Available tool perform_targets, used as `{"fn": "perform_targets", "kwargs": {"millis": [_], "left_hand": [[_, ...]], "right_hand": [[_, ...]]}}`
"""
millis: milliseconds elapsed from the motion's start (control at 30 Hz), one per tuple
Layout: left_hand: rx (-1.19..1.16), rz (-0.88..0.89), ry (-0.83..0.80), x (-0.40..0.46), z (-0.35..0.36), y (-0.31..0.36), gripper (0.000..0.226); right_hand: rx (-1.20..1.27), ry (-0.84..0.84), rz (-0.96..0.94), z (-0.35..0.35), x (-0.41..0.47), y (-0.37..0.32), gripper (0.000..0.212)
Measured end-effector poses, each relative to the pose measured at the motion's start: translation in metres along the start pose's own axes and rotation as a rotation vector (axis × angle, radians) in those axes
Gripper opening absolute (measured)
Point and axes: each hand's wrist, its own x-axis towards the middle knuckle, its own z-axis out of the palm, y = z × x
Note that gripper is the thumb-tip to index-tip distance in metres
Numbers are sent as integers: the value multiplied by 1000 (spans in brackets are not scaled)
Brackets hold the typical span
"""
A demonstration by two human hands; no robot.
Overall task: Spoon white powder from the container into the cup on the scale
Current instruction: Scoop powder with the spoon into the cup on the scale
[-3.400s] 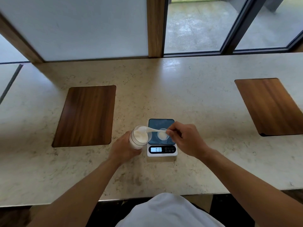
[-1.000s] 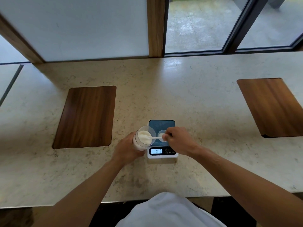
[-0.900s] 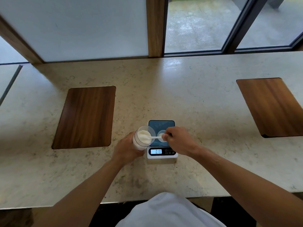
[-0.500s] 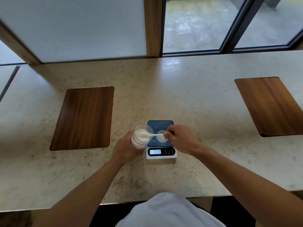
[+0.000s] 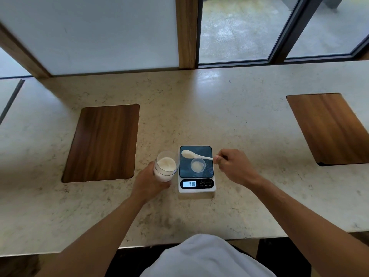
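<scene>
Carrying a loaded spoon across the scale, bowl end hovering over the platform's far-left corner, handle end pinched in the right hand.

Gripping: right hand closed narrowly on the spoon handle, fingers curled, spoon lying roughly level with a small heap of white powder in the bowl. Left hand wrapped around the clear container, holding it tilted toward the scale, mouth open, powder filling much of the inside.

Sitting: cup near the middle of the scale platform, a shallow layer of powder already inside, untouched by either hand. Scale resting near the front edge of the bench, midway between its left and right ends; container just beside the scale's left edge. Display glowing, digits too small to trust.

Lying idle: two wooden boards, one toward the bench's left end, one toward the right.

Judging the step: transfer under way, spoonful drawn and not yet tipped. Calling next for bringing the bowl nearer, directly over the cup, then rolling the wrist slowly so powder drops inside the rim and not onto the platform.
</scene>
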Motion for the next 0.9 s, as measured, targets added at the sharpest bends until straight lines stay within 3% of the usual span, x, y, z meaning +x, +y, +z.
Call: {"fn": "perform_targets", "kwargs": {"millis": [500,900], "left_hand": [[-19,-5,-12,-8,-4,1,74],[-26,14,-24,-9,-6,4,77]], "right_hand": [[-88,2,189,26,-1,55,28],[-153,49,175,32,0,53,27]]}}
